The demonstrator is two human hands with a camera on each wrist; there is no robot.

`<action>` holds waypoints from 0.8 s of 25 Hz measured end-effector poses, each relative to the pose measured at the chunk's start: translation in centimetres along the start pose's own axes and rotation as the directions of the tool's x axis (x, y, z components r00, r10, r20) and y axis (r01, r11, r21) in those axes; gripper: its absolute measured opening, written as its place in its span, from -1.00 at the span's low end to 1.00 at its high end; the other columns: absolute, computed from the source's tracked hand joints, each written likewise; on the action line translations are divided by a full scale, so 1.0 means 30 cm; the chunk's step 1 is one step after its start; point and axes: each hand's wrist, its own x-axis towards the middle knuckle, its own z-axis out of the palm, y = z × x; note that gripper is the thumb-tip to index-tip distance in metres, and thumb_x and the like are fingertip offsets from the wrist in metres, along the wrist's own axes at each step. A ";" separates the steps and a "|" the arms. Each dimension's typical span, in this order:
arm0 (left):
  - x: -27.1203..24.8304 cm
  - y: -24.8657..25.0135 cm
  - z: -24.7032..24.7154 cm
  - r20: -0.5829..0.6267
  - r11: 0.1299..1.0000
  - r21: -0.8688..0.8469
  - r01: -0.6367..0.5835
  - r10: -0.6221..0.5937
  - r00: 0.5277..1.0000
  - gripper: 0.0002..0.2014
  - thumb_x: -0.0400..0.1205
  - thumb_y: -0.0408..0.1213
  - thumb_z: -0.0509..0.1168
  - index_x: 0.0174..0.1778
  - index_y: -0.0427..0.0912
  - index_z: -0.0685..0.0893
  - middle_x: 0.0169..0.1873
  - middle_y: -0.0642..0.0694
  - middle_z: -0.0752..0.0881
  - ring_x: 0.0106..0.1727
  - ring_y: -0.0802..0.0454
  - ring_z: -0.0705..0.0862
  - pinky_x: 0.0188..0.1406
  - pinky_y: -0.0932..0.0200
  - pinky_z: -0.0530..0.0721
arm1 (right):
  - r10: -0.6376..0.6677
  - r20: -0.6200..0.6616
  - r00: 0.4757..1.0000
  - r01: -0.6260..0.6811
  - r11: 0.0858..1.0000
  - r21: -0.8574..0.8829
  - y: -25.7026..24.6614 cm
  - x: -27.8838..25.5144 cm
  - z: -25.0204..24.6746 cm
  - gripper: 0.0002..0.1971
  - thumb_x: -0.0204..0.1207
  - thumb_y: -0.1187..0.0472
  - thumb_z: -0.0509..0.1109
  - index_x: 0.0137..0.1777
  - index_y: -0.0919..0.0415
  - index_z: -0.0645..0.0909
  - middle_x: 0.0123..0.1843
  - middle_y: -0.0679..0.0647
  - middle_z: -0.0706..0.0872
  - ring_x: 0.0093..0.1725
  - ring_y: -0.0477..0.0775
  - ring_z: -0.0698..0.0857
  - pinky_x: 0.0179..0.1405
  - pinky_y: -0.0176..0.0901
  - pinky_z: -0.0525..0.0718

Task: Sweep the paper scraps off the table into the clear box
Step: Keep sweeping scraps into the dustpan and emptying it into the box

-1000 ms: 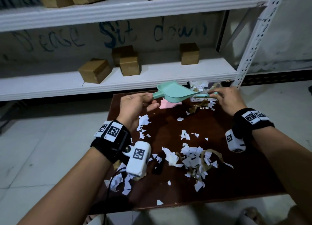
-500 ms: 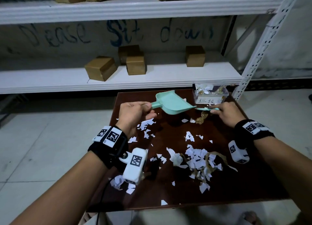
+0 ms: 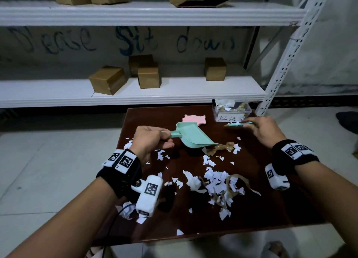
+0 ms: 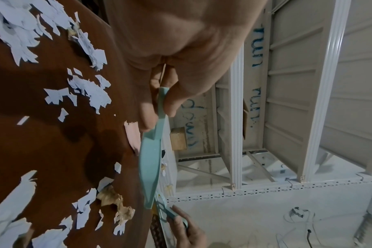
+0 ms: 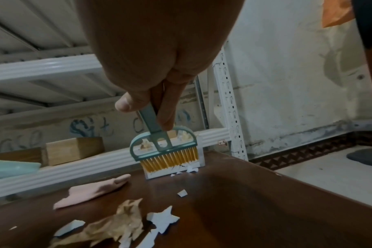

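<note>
White and brown paper scraps [image 3: 215, 182] litter the dark brown table [image 3: 261, 205]. My left hand [image 3: 150, 141] grips the handle of a teal dustpan [image 3: 193, 134], seen edge-on as the dustpan [image 4: 151, 161] in the left wrist view, its lip low beside a brown scrap [image 3: 222, 147]. My right hand [image 3: 263, 130] pinches the handle of a small teal brush [image 5: 166, 149] with yellow bristles, right in front of the clear box [image 3: 231, 110] at the table's far right corner. The box holds scraps and carries a white label.
A pink paper piece [image 3: 193, 119] lies behind the dustpan. White metal shelving [image 3: 135, 95] with several cardboard boxes [image 3: 108, 82] stands just beyond the table. Its perforated upright [image 3: 286, 60] rises by the clear box. Tiled floor [image 3: 48, 160] surrounds the table.
The dustpan has come down and back from beside the clear box to just above the table's middle. The right hand with the brush stayed near the box.
</note>
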 end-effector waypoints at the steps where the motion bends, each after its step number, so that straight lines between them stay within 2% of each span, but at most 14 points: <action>1: -0.001 0.000 0.008 0.008 1.000 0.000 -0.001 0.001 1.000 -0.90 0.60 -0.57 0.40 -0.02 -0.49 0.79 -0.25 -0.44 0.80 -0.38 -0.18 0.83 -0.29 0.18 0.85 | 0.005 -0.008 1.000 -0.005 1.000 -0.007 0.013 0.010 0.016 -0.78 0.63 0.24 0.52 0.21 0.29 0.84 0.09 0.30 0.88 0.03 0.28 0.85 0.13 -0.19 0.60; 4: 0.010 0.000 0.026 0.023 1.000 -0.011 -0.003 0.003 1.000 -0.90 0.60 -0.57 0.40 -0.03 -0.49 0.80 -0.30 -0.42 0.80 -0.38 -0.19 0.83 -0.34 0.20 0.83 | 0.016 -0.033 0.999 -0.016 1.000 -0.001 0.034 0.040 0.072 -0.77 0.59 0.36 0.53 0.23 0.36 0.82 0.15 0.34 0.85 0.13 0.28 0.85 0.36 -0.10 0.60; 6: 0.015 0.002 0.032 0.032 1.000 -0.023 0.000 0.001 0.999 -0.91 0.60 -0.56 0.41 -0.03 -0.48 0.80 -0.31 -0.41 0.80 -0.37 -0.20 0.83 -0.38 0.23 0.80 | 0.037 -0.048 0.998 -0.036 0.999 0.019 0.034 0.059 0.100 -0.76 0.58 0.41 0.54 0.23 0.37 0.81 0.15 0.34 0.85 0.14 0.27 0.85 0.38 -0.11 0.58; 10: 0.030 0.007 0.035 0.047 0.999 -0.034 0.013 -0.012 0.999 -0.91 0.60 -0.55 0.42 -0.03 -0.48 0.80 -0.29 -0.42 0.80 -0.33 -0.24 0.84 -0.36 0.22 0.81 | 0.141 -0.015 0.990 -0.141 0.989 0.035 0.056 0.086 0.165 -0.73 0.60 0.34 0.53 0.29 0.30 0.80 0.20 0.31 0.84 0.23 0.26 0.81 0.42 -0.08 0.59; 12: 0.034 0.008 0.026 0.047 0.999 -0.034 0.018 -0.017 0.999 -0.90 0.60 -0.55 0.41 -0.03 -0.48 0.81 -0.30 -0.42 0.80 -0.30 -0.26 0.84 -0.32 0.19 0.84 | 0.213 0.026 0.977 -0.214 0.975 0.054 0.063 0.095 0.194 -0.74 0.64 0.37 0.49 0.30 0.26 0.80 0.20 0.28 0.85 0.25 0.23 0.81 0.39 -0.17 0.57; 14: 0.032 0.010 0.014 0.046 0.999 -0.041 0.018 -0.016 0.999 -0.90 0.61 -0.55 0.41 -0.03 -0.48 0.81 -0.30 -0.42 0.79 -0.29 -0.27 0.83 -0.26 0.16 0.85 | 0.258 0.047 0.965 -0.260 0.964 0.053 0.064 0.105 0.203 -0.73 0.64 0.41 0.46 0.29 0.24 0.81 0.20 0.30 0.85 0.26 0.26 0.80 0.39 -0.16 0.58; 16: 0.027 0.014 0.001 0.050 0.999 -0.043 0.014 -0.012 0.999 -0.90 0.61 -0.55 0.40 -0.03 -0.48 0.81 -0.29 -0.43 0.78 -0.27 -0.30 0.82 -0.24 0.14 0.86 | 0.267 0.068 0.961 -0.269 0.963 0.032 0.058 0.106 0.189 -0.75 0.63 0.43 0.47 0.25 0.26 0.82 0.21 0.34 0.84 0.27 0.31 0.78 0.35 -0.21 0.55; 18: 0.024 0.020 -0.005 0.058 0.999 -0.044 0.013 -0.010 0.998 -0.90 0.61 -0.56 0.40 -0.04 -0.48 0.81 -0.28 -0.43 0.78 -0.25 -0.31 0.82 -0.23 0.13 0.86 | 0.260 0.088 0.962 -0.260 0.965 -0.001 0.048 0.099 0.158 -0.78 0.61 0.38 0.51 0.22 0.27 0.84 0.19 0.34 0.84 0.24 0.31 0.78 0.21 -0.28 0.50; 20: 0.020 0.025 -0.007 0.062 0.999 -0.052 0.012 -0.008 0.998 -0.90 0.61 -0.58 0.39 -0.04 -0.49 0.80 -0.28 -0.44 0.78 -0.28 -0.29 0.81 -0.26 0.14 0.86 | 0.238 0.109 0.965 -0.238 0.971 -0.014 0.040 0.094 0.122 -0.81 0.60 0.29 0.55 0.18 0.23 0.86 0.16 0.31 0.85 0.21 0.30 0.77 0.18 -0.22 0.52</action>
